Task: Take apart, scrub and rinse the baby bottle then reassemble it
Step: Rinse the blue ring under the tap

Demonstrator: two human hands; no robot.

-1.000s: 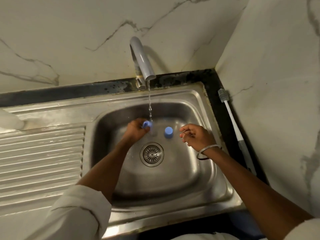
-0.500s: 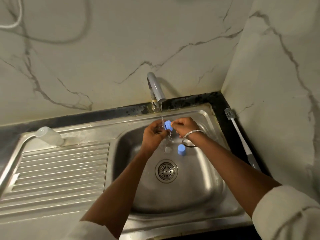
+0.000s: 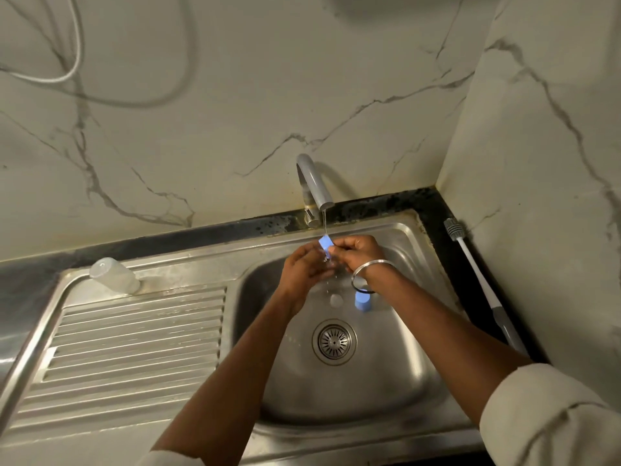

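Two hands meet under the faucet stream: the left hand and right hand pinch the blue bottle collar between them. The clear bottle lies on the drainboard, well left, nearer the left hand.

- Two hands: left hand and right hand.
- Two blue bottle parts: blue ring pinched between the fingers of both hands, blue cap standing in the basin.
- One clear bottle body, lying on the drainboard.
- One small pale disc on the basin floor.
- One long-handled brush.
- One tap, one sink, one drain strainer.
- One silver bangle.
- One white cable on the wall.
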